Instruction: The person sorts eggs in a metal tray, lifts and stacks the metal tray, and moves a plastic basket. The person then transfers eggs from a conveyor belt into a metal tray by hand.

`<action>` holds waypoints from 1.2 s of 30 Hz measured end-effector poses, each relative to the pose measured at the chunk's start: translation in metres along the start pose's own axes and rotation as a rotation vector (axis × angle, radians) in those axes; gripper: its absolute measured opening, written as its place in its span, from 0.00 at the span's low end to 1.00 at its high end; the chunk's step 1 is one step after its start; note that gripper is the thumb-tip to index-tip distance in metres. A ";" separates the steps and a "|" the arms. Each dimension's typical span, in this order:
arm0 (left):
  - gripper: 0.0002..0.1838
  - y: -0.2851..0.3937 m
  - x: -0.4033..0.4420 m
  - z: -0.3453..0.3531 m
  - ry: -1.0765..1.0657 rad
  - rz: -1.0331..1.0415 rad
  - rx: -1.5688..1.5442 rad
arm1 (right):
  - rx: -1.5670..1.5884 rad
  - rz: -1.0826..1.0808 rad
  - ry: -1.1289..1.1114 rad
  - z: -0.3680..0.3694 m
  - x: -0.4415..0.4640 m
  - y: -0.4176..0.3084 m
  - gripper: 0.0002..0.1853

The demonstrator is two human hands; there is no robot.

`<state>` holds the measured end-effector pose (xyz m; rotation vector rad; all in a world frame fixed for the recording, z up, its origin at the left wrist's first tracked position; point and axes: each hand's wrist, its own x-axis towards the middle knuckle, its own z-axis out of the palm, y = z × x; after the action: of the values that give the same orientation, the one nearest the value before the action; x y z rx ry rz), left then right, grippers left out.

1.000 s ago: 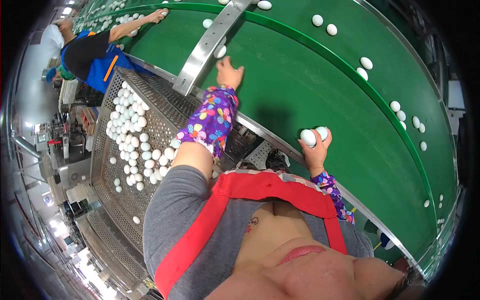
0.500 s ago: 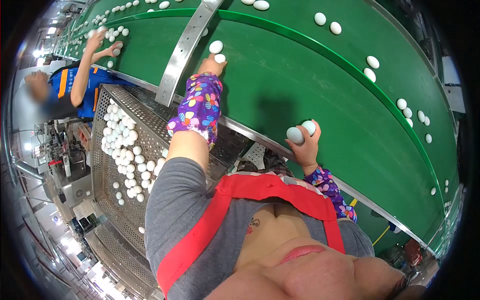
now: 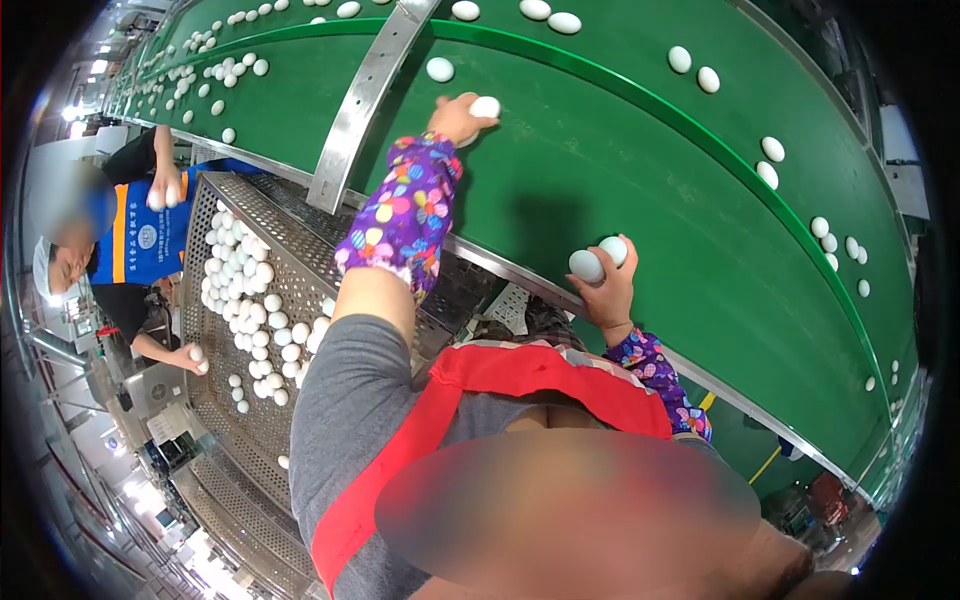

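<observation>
My left hand (image 3: 457, 119), in a purple flowered sleeve, reaches far over the green conveyor belt (image 3: 640, 220). Its fingers close around a white egg (image 3: 485, 107), and a second egg shows partly beneath the palm. Just beyond that hand, another white egg (image 3: 440, 69) lies apart on the belt. Close to the belt's near edge, my right hand (image 3: 607, 298) grips two eggs side by side, a bluish-white egg (image 3: 586, 265) and a paler egg (image 3: 613, 250).
A slanted metal bar (image 3: 365, 95) crosses the belt left of my left hand. A green divider rail (image 3: 640, 92) runs lengthwise, with more eggs beyond it. At left, a perforated metal bin (image 3: 215, 385) holds many eggs. A co-worker (image 3: 150, 225) in blue holds eggs beside it.
My left hand has moved right and closed around the eggs it was touching. Eggs on the belt have shifted right. My right hand stays nearly still. The co-worker's hands have left the belt.
</observation>
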<state>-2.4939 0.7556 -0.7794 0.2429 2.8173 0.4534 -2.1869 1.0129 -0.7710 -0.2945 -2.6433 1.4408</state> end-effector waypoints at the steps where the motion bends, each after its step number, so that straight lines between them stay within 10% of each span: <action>1: 0.36 -0.018 0.019 0.021 -0.151 0.037 0.011 | -0.012 0.013 -0.018 0.014 0.003 0.004 0.26; 8: 0.42 0.019 -0.009 0.048 -0.224 0.035 -0.244 | -0.058 0.031 -0.055 0.025 0.011 0.007 0.27; 17: 0.32 -0.017 -0.297 -0.071 0.064 0.281 -0.839 | 0.021 -0.200 -0.270 0.055 0.031 -0.056 0.27; 25: 0.27 -0.178 -0.535 -0.094 0.743 -0.616 -0.171 | 0.284 -0.769 -0.866 0.207 0.004 -0.287 0.28; 29: 0.34 -0.232 -0.632 -0.053 0.646 -1.260 -0.274 | 0.123 -0.918 -1.028 0.314 -0.056 -0.336 0.28; 36: 0.36 -0.284 -0.677 0.004 0.341 -1.340 -0.154 | -0.506 -0.887 -0.919 0.454 -0.065 -0.332 0.31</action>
<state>-1.8852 0.3499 -0.7115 -1.7340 2.4586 0.3560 -2.2499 0.4514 -0.7376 1.6412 -2.9669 0.6330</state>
